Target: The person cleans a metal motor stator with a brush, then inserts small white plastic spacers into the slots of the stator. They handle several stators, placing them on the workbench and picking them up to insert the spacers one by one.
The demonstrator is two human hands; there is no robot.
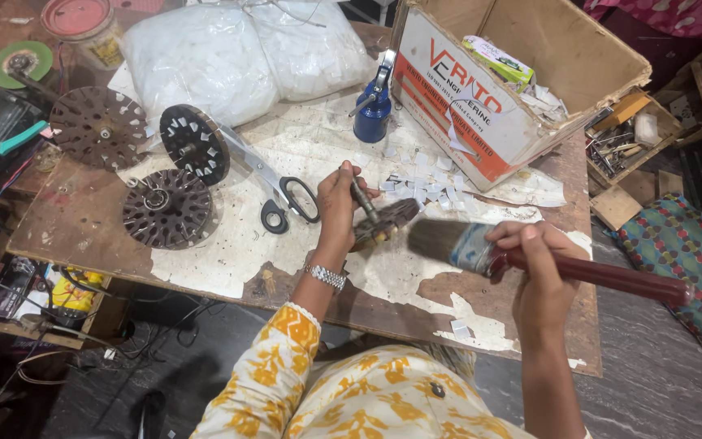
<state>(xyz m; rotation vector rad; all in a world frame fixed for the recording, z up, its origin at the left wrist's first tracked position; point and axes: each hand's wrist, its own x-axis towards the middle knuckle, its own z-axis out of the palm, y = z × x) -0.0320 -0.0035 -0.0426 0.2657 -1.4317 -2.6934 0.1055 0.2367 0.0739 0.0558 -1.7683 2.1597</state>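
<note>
Bright even light, slight edge distortion.

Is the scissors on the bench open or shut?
Shut. The scissors lies flat on the paper-covered bench, blades together in one line, the two black handle loops close beside each other, left of the left hand.

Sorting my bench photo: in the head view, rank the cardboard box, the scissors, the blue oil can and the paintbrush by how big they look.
1. Cardboard box
2. Paintbrush, though it is nearer the camera
3. Scissors
4. Blue oil can
</note>
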